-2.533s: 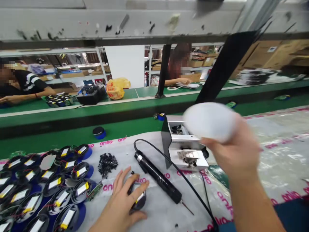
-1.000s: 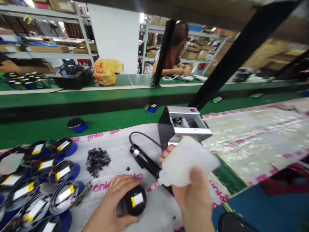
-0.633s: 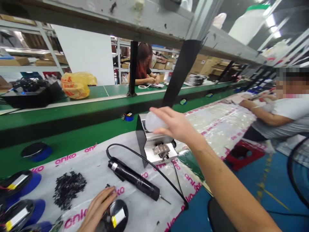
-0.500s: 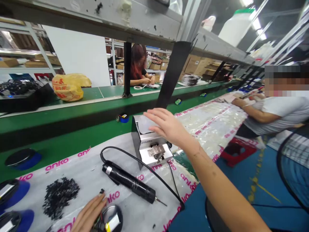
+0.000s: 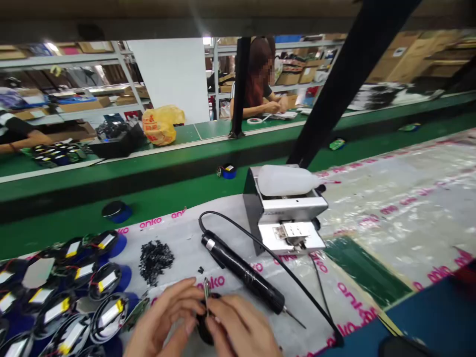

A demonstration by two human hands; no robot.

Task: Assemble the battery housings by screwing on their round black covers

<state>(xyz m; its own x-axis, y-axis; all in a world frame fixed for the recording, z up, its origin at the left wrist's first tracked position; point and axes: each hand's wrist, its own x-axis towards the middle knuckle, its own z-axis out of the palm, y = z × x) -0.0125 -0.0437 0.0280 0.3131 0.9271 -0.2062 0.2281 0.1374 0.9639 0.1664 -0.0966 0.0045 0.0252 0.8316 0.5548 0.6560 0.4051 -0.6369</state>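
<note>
At the bottom centre, my left hand (image 5: pixel 169 317) curls round the side of a round black part (image 5: pixel 204 329), mostly hidden between my hands. My right hand (image 5: pixel 241 325) is closed by the same part, its fingers pinching a slim shiny metal piece (image 5: pixel 207 290) that points up; its kind is hard to make out. Just beyond my fingers lies a black electric screwdriver (image 5: pixel 243 272) with its bit towards the lower right. A pile of small black pieces (image 5: pixel 156 260) lies left of it. Behind stands a silver screw feeder (image 5: pixel 292 213) with a white bottle (image 5: pixel 286 181) lying on top.
Several round blue-and-black units with batteries (image 5: pixel 107 280) crowd the left. A cable (image 5: pixel 267 248) loops over the plastic-covered bench (image 5: pixel 230 208). A dark post (image 5: pixel 334 89) rises behind the feeder. Across the green line, a person (image 5: pixel 256 84) works beside a yellow bag (image 5: pixel 161 124).
My right hand has left the bottle on the screw feeder and come down beside my left hand, where it now pinches the metal piece. The view has turned left.
</note>
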